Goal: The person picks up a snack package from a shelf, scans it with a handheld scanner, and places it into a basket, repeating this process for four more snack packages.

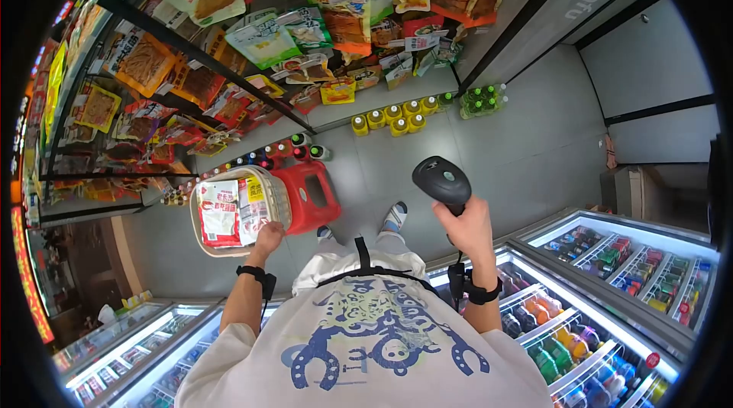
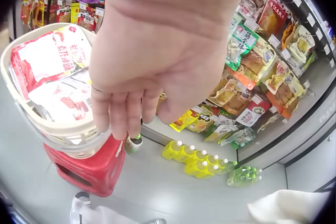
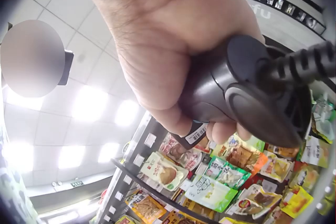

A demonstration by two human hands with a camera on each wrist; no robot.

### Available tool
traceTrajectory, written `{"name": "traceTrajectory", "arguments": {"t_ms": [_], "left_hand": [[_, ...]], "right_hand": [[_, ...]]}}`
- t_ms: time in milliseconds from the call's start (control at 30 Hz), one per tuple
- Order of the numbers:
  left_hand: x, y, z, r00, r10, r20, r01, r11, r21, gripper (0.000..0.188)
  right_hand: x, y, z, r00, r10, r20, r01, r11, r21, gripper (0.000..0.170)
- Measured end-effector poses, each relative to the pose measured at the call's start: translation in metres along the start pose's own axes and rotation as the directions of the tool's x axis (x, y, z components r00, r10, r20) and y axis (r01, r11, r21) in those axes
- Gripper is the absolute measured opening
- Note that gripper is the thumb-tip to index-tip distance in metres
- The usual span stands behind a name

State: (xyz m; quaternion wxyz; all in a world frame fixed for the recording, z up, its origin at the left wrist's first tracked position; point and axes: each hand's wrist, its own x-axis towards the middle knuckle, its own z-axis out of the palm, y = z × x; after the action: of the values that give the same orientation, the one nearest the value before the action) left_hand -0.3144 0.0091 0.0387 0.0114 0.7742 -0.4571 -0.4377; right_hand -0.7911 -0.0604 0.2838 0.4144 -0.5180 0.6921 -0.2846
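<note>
My right hand [image 1: 472, 231] grips a black handheld barcode scanner [image 1: 441, 180] by its handle, the head pointing away from me. In the right wrist view, the fingers curl round the scanner [image 3: 220, 85] and its coiled cord [image 3: 307, 61] runs off to the right. My left hand [image 1: 269, 240] is at the near right side of a cream plastic basket [image 1: 200, 228]. The left wrist view shows that palm [image 2: 163, 50] with its fingers loosely extended, overlapping the basket's edge. Red-and-white snack packets [image 1: 217, 213] lie in the basket, which sits on a red plastic stool [image 1: 324, 198].
Shelves of packaged snacks [image 1: 343, 18] stand ahead and to the left. Yellow bottles [image 1: 378, 119], green bottles [image 1: 481, 102] and dark-capped ones [image 1: 301, 139] line the floor along them. Lit drink freezers [image 1: 565, 347] flank me on both sides. My feet [image 1: 395, 217] are on grey tiles.
</note>
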Motion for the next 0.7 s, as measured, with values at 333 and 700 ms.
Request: {"name": "traceTrajectory", "arguments": {"t_ms": [333, 700], "left_hand": [[0.007, 0.115, 0.025, 0.998, 0.054, -0.012, -0.054, 0.997, -0.061, 0.035], [0.104, 0.204, 0.057, 0.949, 0.212, 0.232, -0.250, 0.957, 0.149, 0.032]], "right_hand": [[0.032, 0.027, -0.045, 0.998, 0.052, -0.045, -0.052, 0.999, 0.006, 0.026], [0.076, 0.012, -0.068, 0.977, 0.141, -0.157, -0.154, 0.986, -0.071, 0.023]]}}
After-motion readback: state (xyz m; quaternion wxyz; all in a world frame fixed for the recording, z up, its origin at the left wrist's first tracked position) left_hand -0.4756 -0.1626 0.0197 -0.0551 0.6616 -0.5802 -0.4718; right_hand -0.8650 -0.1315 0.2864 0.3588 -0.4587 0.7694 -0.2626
